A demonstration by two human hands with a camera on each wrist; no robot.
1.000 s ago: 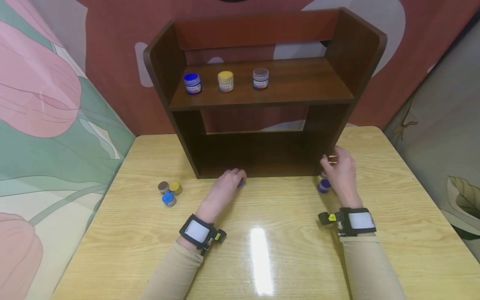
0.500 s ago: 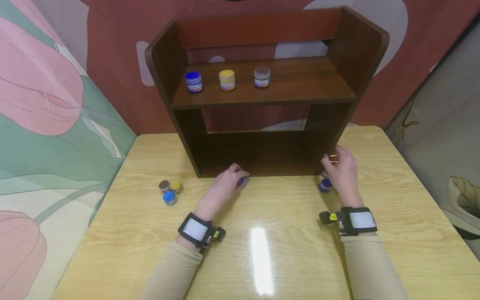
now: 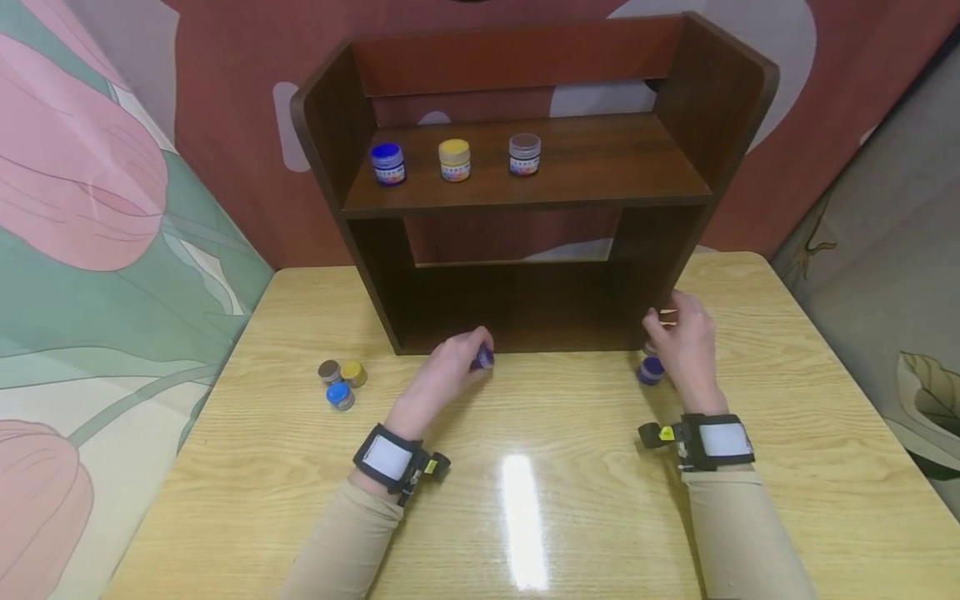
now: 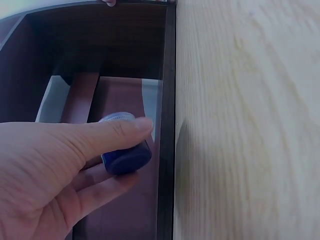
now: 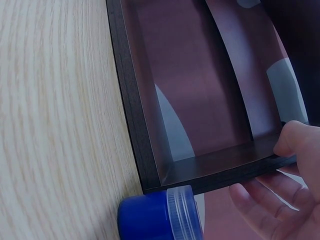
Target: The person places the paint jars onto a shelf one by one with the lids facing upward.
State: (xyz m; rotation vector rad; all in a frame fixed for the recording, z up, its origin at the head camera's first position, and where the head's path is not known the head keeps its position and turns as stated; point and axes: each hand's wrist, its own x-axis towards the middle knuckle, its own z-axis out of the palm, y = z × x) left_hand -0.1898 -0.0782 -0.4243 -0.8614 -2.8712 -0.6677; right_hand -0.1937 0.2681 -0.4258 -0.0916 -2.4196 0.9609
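In the head view my left hand (image 3: 444,371) holds a dark blue paint jar (image 3: 483,357) in front of the shelf's lower compartment. The left wrist view shows this paint jar (image 4: 127,157) tilted between thumb and fingers, above the tabletop. My right hand (image 3: 684,337) grips the front edge of the right side panel of the brown shelf (image 3: 525,204). In the right wrist view the thumb (image 5: 292,137) lies on the panel's inner side, the fingers outside. Just beside that hand stands another dark blue jar (image 3: 650,371), with a second jar (image 3: 649,348) mostly hidden behind it.
On the upper board stand a blue jar (image 3: 388,164), a yellow jar (image 3: 454,160) and a clear-lidded jar (image 3: 524,155). Left on the wooden table (image 3: 585,483) cluster a brown-lidded jar (image 3: 329,372), a yellow-lidded jar (image 3: 353,373) and a light-blue-lidded jar (image 3: 340,396).
My left hand has taken hold of the dark blue jar, raised it slightly and tilted it. The right hand stays in place on the shelf's side.
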